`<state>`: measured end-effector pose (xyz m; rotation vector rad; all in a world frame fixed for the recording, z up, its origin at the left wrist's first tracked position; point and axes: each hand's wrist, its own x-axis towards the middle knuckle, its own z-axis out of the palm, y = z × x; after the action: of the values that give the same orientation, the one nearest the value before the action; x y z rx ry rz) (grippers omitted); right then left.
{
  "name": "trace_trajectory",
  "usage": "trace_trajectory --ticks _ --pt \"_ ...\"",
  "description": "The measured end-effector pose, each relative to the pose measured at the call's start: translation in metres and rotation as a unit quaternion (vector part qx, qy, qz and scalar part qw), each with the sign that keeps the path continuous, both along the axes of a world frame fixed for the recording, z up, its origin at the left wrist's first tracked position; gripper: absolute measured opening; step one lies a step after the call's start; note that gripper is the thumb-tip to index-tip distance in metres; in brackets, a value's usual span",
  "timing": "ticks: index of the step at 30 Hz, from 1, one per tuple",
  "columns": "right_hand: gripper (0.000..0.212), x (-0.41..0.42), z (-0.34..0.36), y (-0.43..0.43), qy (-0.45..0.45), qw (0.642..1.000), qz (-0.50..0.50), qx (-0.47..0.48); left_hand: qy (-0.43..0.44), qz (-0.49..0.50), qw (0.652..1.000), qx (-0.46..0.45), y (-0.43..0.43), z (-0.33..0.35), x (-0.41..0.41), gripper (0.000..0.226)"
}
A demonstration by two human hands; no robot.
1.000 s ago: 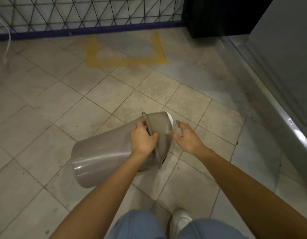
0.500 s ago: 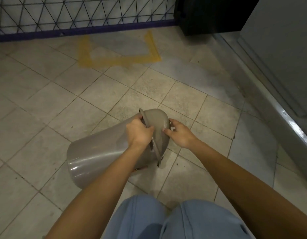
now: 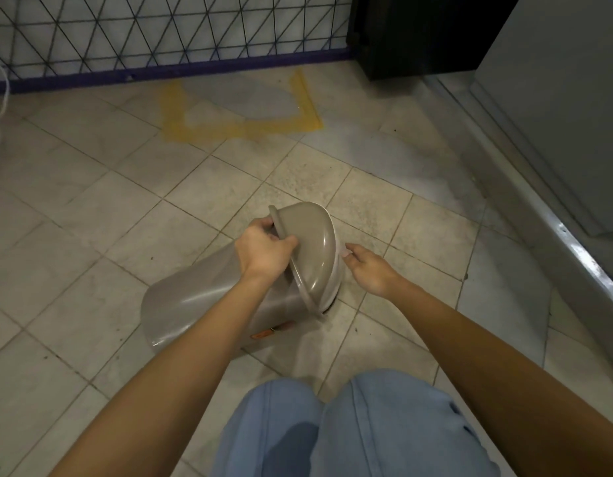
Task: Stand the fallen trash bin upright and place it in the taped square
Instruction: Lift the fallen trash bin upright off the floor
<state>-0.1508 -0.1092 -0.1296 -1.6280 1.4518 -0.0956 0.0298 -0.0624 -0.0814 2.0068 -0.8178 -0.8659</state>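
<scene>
A grey plastic trash bin [image 3: 195, 304] lies on its side on the tiled floor, its domed lid [image 3: 312, 246] pointing right and away from me. My left hand [image 3: 264, 249] grips the lid's rim from above. To the lid's right, my right hand [image 3: 370, 268] reaches toward its far face with fingers apart; its fingertips are at the lid's edge, and contact is not clear. The yellow taped square [image 3: 239, 127] lies farther off on the floor, close to the fence.
A black wire-mesh fence with a purple base [image 3: 167, 68] runs along the far side. A black box [image 3: 418, 36] stands at the far right, beside a grey cabinet with a metal ledge [image 3: 556, 218]. My knees in blue jeans [image 3: 350, 425] are at the bottom.
The view has dipped lower and closer as I crouch. My right hand has drawn slightly off the lid, its fingers now spread. My left hand keeps its grip on the rim.
</scene>
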Motion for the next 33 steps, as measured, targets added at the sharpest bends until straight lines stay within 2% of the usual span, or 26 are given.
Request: trace_trajectory --ticks 8,12,15,24,33 --pt "0.069 -0.005 0.004 0.001 0.06 0.994 -0.027 0.082 0.105 0.052 0.992 -0.043 0.005 0.028 0.023 0.05" --pt "0.058 0.0 0.008 0.004 0.043 0.991 -0.056 0.11 0.164 0.065 0.982 -0.068 0.009 0.038 0.032 0.05" --pt "0.043 0.005 0.01 0.006 0.001 0.984 -0.096 0.148 0.191 0.065 0.976 -0.079 0.014 0.041 0.038 0.051" --pt "0.027 0.01 0.028 0.012 -0.083 0.969 -0.118 0.2 0.153 0.067 0.984 -0.068 0.018 0.043 0.056 0.051" --pt "0.052 0.008 0.064 0.004 -0.095 0.981 -0.088 0.145 0.143 0.067 0.986 -0.059 0.026 0.045 0.074 0.048"
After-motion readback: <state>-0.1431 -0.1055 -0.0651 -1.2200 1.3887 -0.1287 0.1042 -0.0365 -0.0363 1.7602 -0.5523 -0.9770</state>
